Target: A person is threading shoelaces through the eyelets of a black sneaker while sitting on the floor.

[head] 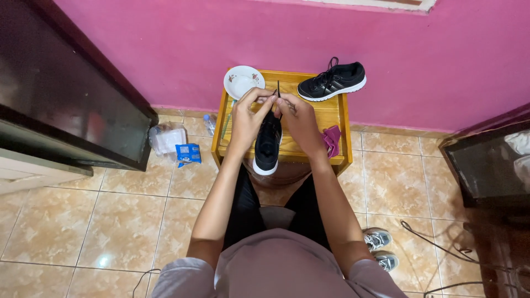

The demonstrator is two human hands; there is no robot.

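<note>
Both hands, left [247,120] and right [301,121], pinched the lace [277,91] mid-frame; shoe [268,144] looked partly laced, second shoe [333,80] waiting.

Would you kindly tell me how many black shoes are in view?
2. One black shoe lies on the wooden table under the left hand and right hand; the other black shoe sits at the table's far right corner.

Matt mesh-cloth black shoe [268,144], varnished wooden stool [331,113], glossy ceramic plate [243,81]
</note>
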